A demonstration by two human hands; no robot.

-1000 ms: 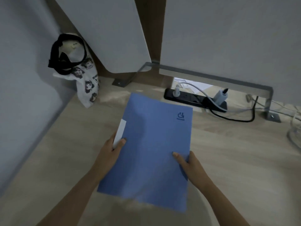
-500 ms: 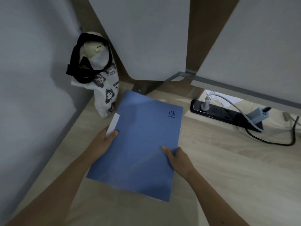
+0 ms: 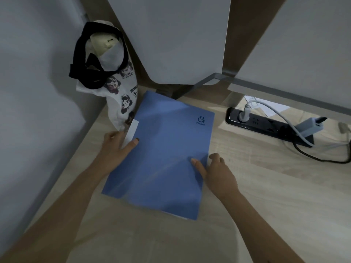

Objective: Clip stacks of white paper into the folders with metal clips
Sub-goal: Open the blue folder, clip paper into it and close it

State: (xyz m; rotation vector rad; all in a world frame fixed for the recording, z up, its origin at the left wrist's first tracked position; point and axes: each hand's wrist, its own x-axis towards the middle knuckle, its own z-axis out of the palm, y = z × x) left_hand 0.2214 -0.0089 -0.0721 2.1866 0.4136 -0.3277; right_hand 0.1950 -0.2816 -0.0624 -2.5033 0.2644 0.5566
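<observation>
A closed blue folder lies on the wooden desk, near the left wall. A white label tab sticks out of its left edge, and a thin white paper edge shows under its near corner. My left hand holds the folder's left edge at the tab, thumb on the cover. My right hand holds the right edge, thumb on top and fingers at the edge. No metal clip is visible.
A printed white tote bag with black straps stands against the left wall, touching the folder's far-left corner. A black power strip with plugs and cables lies at the back right. Grey partition panels rise behind.
Both hands have carried the folder left and away, toward the bag and the back corner; it now rests on the desk. The view has turned left.
</observation>
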